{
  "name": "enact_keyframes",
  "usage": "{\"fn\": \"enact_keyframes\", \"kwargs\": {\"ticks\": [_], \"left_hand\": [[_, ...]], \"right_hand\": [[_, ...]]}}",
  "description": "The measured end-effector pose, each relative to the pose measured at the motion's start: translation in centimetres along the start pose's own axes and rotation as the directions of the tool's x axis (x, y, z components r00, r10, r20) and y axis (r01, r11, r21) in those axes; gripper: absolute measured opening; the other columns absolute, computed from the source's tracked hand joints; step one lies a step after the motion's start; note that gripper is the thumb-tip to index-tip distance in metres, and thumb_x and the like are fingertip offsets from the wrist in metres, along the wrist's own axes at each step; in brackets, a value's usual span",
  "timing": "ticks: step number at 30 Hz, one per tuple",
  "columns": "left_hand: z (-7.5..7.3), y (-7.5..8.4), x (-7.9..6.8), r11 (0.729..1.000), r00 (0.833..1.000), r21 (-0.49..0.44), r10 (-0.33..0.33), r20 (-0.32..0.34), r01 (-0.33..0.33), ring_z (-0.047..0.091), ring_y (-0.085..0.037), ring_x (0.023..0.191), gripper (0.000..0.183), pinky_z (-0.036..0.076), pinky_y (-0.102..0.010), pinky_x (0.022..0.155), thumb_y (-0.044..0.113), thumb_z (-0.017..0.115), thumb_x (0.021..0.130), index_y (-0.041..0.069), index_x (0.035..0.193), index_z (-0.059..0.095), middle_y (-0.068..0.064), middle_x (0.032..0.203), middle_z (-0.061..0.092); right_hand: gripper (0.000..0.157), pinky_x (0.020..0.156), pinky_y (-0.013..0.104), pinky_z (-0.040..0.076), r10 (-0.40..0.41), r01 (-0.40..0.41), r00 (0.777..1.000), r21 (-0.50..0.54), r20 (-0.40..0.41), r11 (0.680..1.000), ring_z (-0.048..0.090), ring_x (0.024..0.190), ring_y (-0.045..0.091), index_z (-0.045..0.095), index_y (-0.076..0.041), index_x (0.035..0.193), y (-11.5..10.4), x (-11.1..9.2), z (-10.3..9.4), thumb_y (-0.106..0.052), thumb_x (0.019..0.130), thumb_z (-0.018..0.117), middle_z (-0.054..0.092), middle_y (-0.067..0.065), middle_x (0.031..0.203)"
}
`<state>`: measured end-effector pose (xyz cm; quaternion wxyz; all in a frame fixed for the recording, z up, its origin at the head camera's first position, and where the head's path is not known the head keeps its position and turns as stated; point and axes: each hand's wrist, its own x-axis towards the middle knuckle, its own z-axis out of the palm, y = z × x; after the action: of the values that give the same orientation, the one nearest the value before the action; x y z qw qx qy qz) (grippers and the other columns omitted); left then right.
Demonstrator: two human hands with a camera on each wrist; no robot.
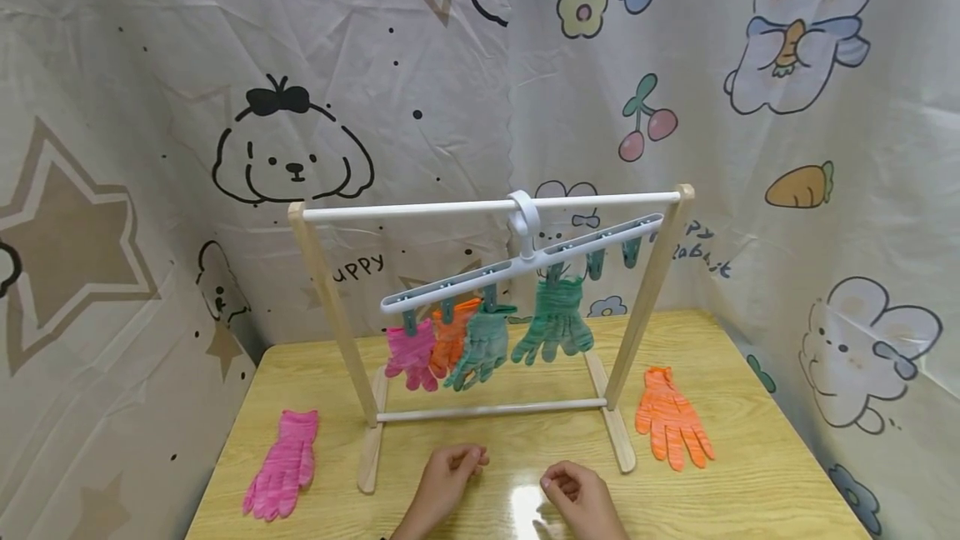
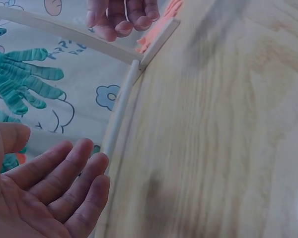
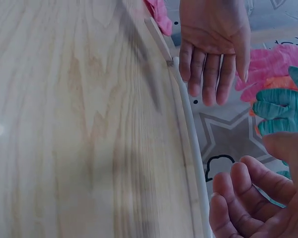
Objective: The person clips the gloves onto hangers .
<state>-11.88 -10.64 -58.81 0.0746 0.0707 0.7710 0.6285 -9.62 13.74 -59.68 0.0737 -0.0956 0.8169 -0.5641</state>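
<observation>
My left hand [image 1: 448,477] hovers low over the table in front of the rack, fingers relaxed and holding nothing. Facing it, my right hand [image 1: 582,497] is likewise loose, its palm turned inward. Beyond them a white clip hanger [image 1: 480,277] hangs tilted, its left end lower. From its clips hang a pink glove [image 1: 412,355], an orange glove [image 1: 450,336] partly hidden, a green glove [image 1: 483,346] and another green glove [image 1: 555,319]. Two clips at the right end, including the end clip [image 1: 632,252], carry nothing. The left wrist view shows both hands' fingers slightly bent.
A wooden rack with a white top bar [image 1: 420,210] holds the hanger; its feet [image 1: 370,461] reach toward me. On the table [image 1: 480,515] lie a loose pink glove [image 1: 283,465] at the left and a loose orange glove [image 1: 672,419] at the right. Printed curtains surround the table.
</observation>
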Motion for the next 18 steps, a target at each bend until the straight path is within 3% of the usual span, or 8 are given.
{"fn": "enact_keyframes", "kwargs": {"ticks": [11,18], "left_hand": [[-0.4,-0.9,-1.4,0.997,0.998,-0.052,-0.055,0.025,0.056,0.064,-0.031,0.090,0.043,0.053,-0.039,0.080,0.022,0.050,0.097,-0.016,0.113,0.060,-0.024,0.101,0.067],[-0.5,-1.4,-2.0,0.997,0.996,-0.040,-0.072,0.049,0.073,0.064,-0.032,0.091,0.047,0.053,-0.037,0.079,0.030,0.050,0.096,-0.013,0.113,0.061,-0.022,0.100,0.067]], "right_hand": [[0.024,0.059,0.023,0.050,-0.026,0.026,1.000,-0.025,-0.013,0.999,0.056,0.064,0.002,0.066,-0.004,0.091,0.4,-0.5,1.1,-0.027,0.091,0.058,0.061,-0.004,0.074],[0.023,0.061,0.024,0.051,-0.014,0.014,1.000,0.007,0.009,1.000,0.057,0.066,0.002,0.066,-0.002,0.092,0.5,-0.9,1.4,-0.024,0.092,0.058,0.062,-0.004,0.076]]}}
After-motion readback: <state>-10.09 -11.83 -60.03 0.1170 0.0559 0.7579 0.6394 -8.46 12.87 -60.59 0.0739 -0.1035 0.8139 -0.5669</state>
